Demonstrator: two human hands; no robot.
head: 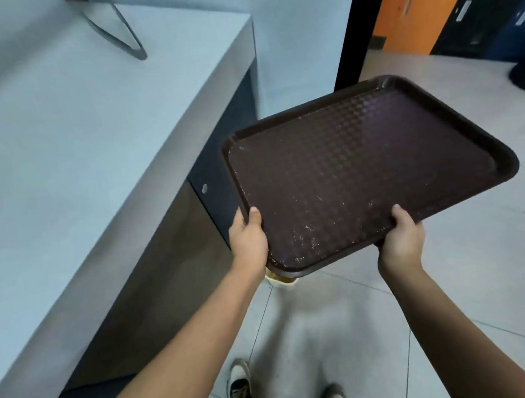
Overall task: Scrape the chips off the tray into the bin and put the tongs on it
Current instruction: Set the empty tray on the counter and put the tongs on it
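A dark brown plastic tray point(364, 169) hangs in the air over the floor, held level in both hands. My left hand point(247, 242) grips its near left corner, thumb on the rim. My right hand point(401, 236) grips the near edge further right, thumb on top. Only pale crumbs dot the tray's surface; no whole chips show. Just under the tray's near corner a sliver of a pale bin point(281, 278) with yellowish contents peeks out, mostly hidden. No tongs are in view.
A grey counter point(73, 146) with a dark cabinet front runs along the left. A metal monitor stand point(123, 35) sits on it at the back. Tiled floor point(456, 292) spreads to the right, and my two shoes point(240, 384) stand below. An orange door point(422, 3) lies beyond.
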